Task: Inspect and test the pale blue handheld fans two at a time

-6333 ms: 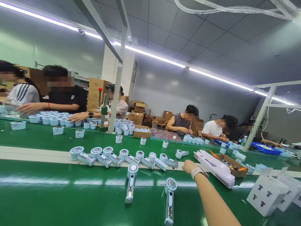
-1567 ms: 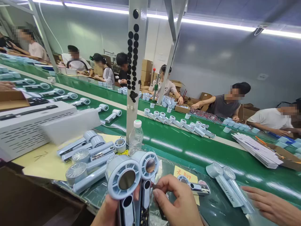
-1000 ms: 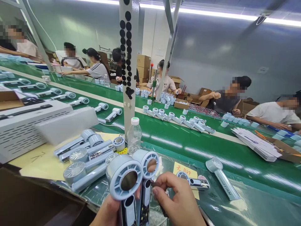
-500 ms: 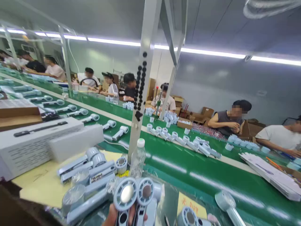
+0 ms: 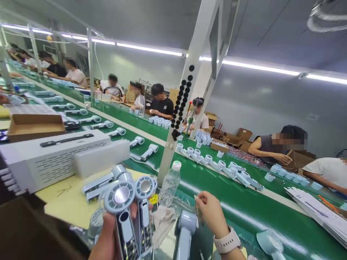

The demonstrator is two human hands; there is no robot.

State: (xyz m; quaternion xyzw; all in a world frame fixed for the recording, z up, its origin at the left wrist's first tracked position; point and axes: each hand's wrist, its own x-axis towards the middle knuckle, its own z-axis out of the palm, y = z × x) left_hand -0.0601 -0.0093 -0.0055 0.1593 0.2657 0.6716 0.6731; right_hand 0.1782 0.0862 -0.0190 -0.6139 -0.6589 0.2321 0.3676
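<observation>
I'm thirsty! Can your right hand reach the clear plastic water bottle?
Probably yes: your right hand sits close to the clear plastic water bottle, and nothing tall stands between them, though it pinches something small.

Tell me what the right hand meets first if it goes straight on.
The right hand points up and left, just past the clear water bottle. It would probably meet the pale blue fan at the near end of the row on the green conveyor belt, though depth is unclear.
</observation>
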